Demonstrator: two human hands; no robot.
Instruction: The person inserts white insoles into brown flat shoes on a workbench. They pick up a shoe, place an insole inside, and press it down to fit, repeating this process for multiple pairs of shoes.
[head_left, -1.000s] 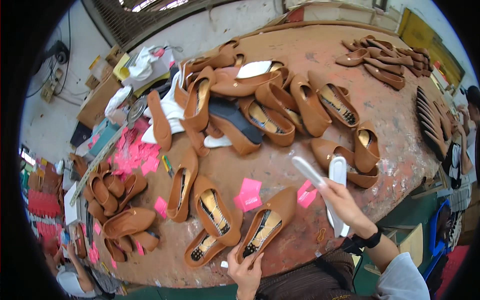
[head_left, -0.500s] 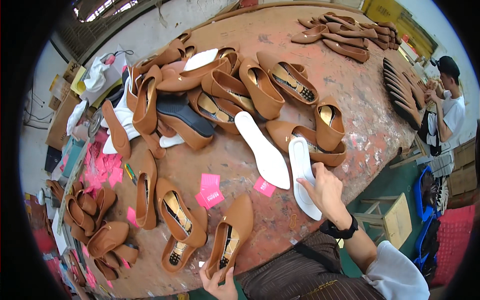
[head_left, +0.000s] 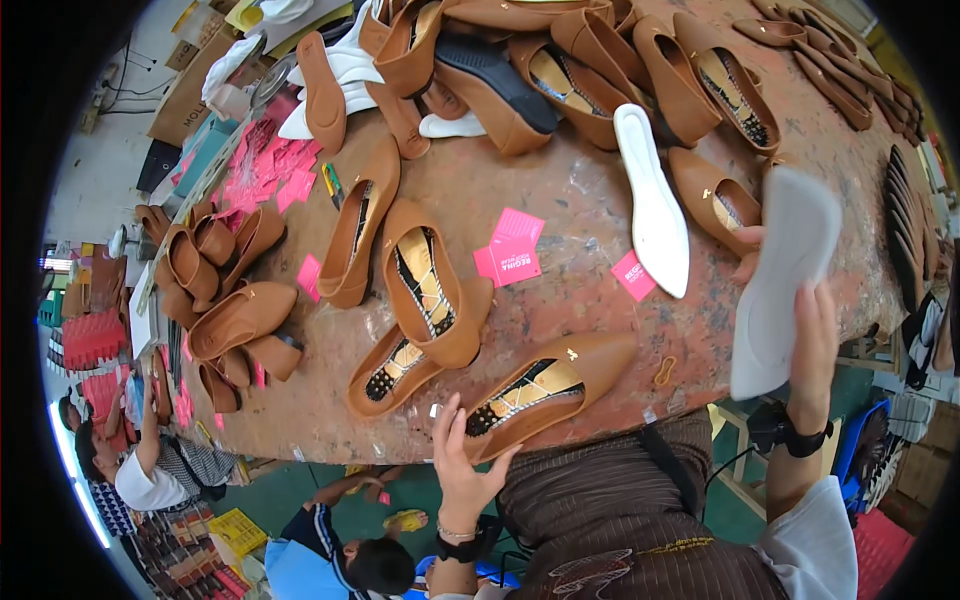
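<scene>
Tan shoes (head_left: 430, 290) and pink tags (head_left: 515, 250) are crowding the worn brown workbench (head_left: 560, 200). Right hand (head_left: 812, 345) is gripping a white insole (head_left: 785, 280) upright at the bench's right edge, toe pointing away. Left hand (head_left: 462, 470), fingers spread, is touching the heel of a tan shoe (head_left: 545, 390) lying diagonally near the front edge.

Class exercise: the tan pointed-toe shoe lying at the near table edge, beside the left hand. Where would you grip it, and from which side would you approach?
Probably grip the tan shoe at its heel end, coming from the near edge where the left hand already rests. That end overhangs toward the person and the open top lets fingers hook inside; its pointed toe aims away. The right hand holds a white insole.
</scene>
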